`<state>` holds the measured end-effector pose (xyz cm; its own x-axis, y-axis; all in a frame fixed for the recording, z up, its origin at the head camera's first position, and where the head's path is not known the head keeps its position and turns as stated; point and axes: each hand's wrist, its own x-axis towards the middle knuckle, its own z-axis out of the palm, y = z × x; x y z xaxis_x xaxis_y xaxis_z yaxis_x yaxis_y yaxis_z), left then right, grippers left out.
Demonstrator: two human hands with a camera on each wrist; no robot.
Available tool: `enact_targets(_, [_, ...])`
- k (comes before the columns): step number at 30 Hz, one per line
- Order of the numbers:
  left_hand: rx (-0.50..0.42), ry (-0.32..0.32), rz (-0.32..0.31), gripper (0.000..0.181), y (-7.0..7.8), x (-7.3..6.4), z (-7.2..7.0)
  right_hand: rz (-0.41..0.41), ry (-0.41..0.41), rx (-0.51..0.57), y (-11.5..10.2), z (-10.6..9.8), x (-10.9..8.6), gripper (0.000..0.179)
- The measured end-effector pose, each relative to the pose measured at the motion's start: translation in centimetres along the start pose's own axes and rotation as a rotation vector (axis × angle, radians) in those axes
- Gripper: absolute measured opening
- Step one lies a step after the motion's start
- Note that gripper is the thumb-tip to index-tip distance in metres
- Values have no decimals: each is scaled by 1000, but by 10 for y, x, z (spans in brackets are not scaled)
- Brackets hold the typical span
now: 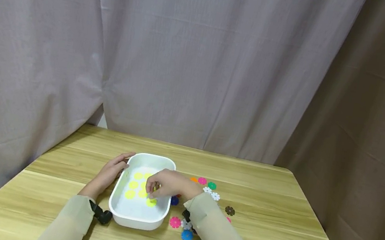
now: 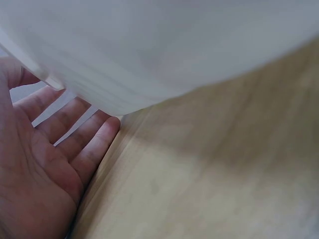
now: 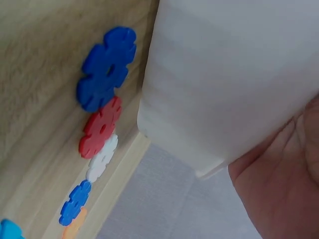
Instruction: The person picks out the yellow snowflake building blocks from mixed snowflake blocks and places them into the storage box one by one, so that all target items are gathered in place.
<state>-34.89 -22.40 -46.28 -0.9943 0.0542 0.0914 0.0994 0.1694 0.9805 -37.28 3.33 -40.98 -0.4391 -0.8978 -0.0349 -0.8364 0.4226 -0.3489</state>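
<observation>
A white tray [image 1: 137, 223] stands on the table, with several yellow flower-shaped discs [image 1: 130, 194] lying flat in it. My left hand [image 1: 111, 172] rests against the tray's left side. In the left wrist view its fingers [image 2: 84, 132] reach fairly straight along the outer wall, the thumb near the rim. Over the right part of the tray, my right hand [image 1: 170, 184] has its fingers bent down and its thumb and fingertips together at a yellow disc [image 1: 151, 202], apparently pinching it. The right wrist view hides those fingertips behind the tray wall [image 3: 224, 74].
Right of the tray lie several loose discs of other colours, among them a pink disc [image 1: 175, 222], a blue disc [image 1: 186, 236], a green disc [image 1: 211, 185] and a brown disc [image 1: 230, 211]. My right forearm covers some. A grey curtain [image 1: 200, 74] hangs behind the table.
</observation>
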Motion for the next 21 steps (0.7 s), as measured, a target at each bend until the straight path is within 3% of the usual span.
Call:
enact_targets(8, [-18, 6, 7, 51, 2, 2, 3, -34, 30, 157, 3, -7, -2, 9])
enact_targets(21, [1, 10, -12, 53, 3, -1, 2, -40, 63, 213, 7, -6, -5, 7])
